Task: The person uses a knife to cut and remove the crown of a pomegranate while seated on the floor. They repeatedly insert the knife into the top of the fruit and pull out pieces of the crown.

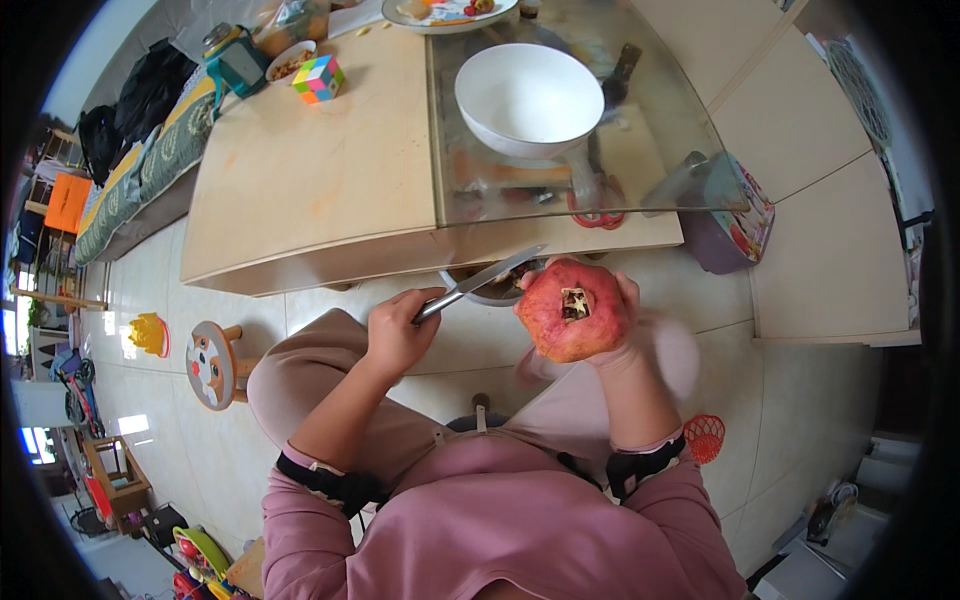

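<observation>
My left hand (392, 338) is closed around the metal handle of a knife (482, 277), whose blade slants up and to the right. The blade's tip is above and to the left of a large red pomegranate (552, 325). My right hand (620, 356) supports the pomegranate from behind and below, its fingertips showing at the fruit's upper edges. The fruit's crown faces up, and its skin looks whole on this side. Behind the knife, a basin (500, 297) with dark scraps is partly hidden below the table edge. A white bowl (530, 100) rests on the glass tabletop.
The wooden table (320, 170) carries a colourful puzzle cube (318, 79), a small bowl of nuts (291, 62) and a plate (440, 22). A purple bin (725, 245) stands at the right. On the floor at the left are a dog-face stool (212, 362) and a yellow crown (148, 334).
</observation>
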A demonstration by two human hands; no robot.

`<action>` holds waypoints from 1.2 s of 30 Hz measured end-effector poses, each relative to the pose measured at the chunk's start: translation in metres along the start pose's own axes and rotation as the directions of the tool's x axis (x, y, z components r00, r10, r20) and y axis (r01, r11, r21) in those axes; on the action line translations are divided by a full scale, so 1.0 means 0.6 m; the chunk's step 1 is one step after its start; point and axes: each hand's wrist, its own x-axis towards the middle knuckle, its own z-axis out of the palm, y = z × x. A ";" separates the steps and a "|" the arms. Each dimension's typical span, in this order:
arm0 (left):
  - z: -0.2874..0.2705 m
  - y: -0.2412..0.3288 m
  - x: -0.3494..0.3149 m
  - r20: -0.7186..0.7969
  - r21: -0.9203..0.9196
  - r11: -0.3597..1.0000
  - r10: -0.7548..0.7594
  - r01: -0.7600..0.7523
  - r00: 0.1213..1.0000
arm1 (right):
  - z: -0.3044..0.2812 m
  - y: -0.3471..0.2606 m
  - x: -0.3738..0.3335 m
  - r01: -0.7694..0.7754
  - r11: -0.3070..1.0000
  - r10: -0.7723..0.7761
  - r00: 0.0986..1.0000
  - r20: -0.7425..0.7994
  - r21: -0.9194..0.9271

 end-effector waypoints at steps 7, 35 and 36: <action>-0.070 0.010 -0.034 -0.101 0.031 0.999 0.040 -0.037 0.994 | 0.010 -0.002 0.007 -0.059 0.973 0.057 0.998 -0.018 -0.224; -0.190 0.060 -0.078 -0.071 0.380 0.924 0.070 -0.038 0.995 | -0.004 0.018 0.035 -0.129 0.859 0.033 0.979 -0.199 -0.495; -0.189 0.056 -0.081 -0.085 0.310 0.951 0.023 0.004 0.996 | -0.006 0.018 0.034 -0.115 0.892 0.030 0.980 -0.196 -0.438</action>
